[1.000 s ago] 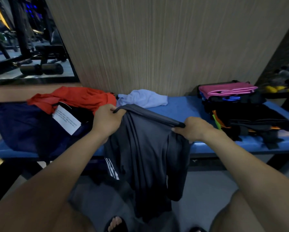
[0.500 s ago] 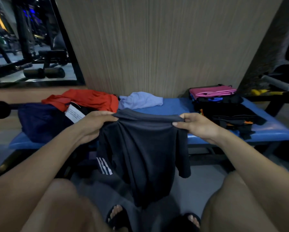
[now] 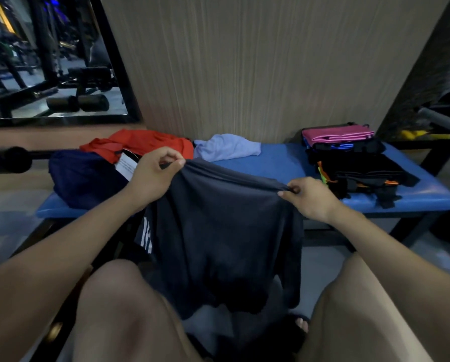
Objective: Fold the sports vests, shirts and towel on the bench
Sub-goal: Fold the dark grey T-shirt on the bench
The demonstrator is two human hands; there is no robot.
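In front of the blue padded table (image 3: 276, 163), the left hand (image 3: 153, 176) and right hand (image 3: 310, 197) each pinch the top edge of a dark grey fabric shirt (image 3: 218, 231), which hangs down between the person's knees.

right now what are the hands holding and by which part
Both hold one dark grey shirt by its top edge: the left hand pinches the left corner, the right hand the right corner. The shirt hangs down before the bench.
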